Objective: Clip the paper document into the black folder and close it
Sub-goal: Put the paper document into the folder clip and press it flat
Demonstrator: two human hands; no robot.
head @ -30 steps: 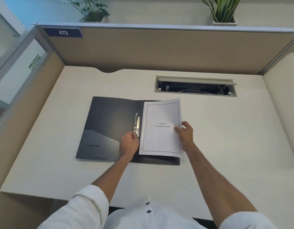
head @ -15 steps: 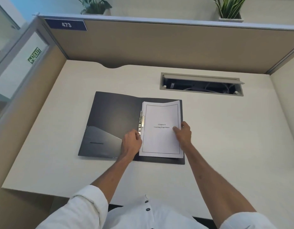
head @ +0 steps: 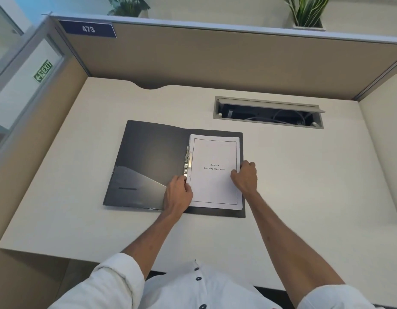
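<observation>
Black folder (head: 153,161) lies flat and wide open, white paper stack (head: 215,175) squared up on its right half.

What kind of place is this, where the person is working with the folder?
Most likely an office cubicle. Tan partition walls enclose the desk, one carries a number plate reading 473, and a cable tray is recessed into the desktop. A green EXIT sign shows at the left.
</observation>
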